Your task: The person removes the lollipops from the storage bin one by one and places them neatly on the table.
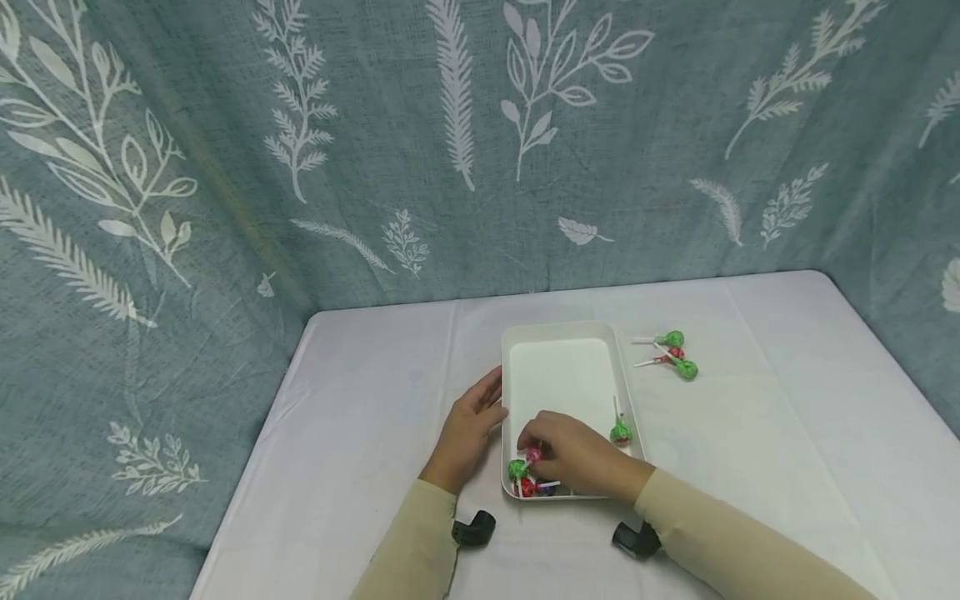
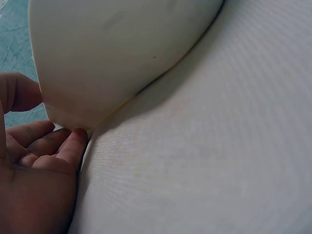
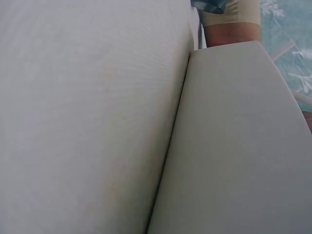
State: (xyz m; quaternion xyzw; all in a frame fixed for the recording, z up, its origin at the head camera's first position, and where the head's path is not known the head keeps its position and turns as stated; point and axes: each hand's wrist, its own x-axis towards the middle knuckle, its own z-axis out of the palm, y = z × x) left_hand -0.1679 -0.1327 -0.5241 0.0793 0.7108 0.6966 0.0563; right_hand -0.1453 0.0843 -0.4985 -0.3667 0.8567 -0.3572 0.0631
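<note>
A shallow white tray (image 1: 558, 327) lies on the table, and my left hand (image 1: 463, 433) holds its left side. In the left wrist view, the thumb touches the tray's rim while the curled fingers lie against the bottom of its wall. My right hand (image 1: 573, 454) reaches over the tray's near end and pinches a pink lollipop (image 1: 533, 455) between thumb and fingers. Close by, in the near left corner, are a green lollipop (image 1: 517, 469), a red lollipop (image 1: 525, 487) and a dark purple lollipop (image 1: 546, 488). Another green lollipop (image 1: 620, 432) leans by the tray's right wall.
Right of the tray, two green lollipops and a red lollipop (image 1: 676, 353) lie crossed on the white tablecloth (image 1: 757, 433). Black wrist cameras (image 1: 474, 529) are worn at both wrists. A blue-green leaf-patterned curtain (image 1: 480, 242) hangs behind the table.
</note>
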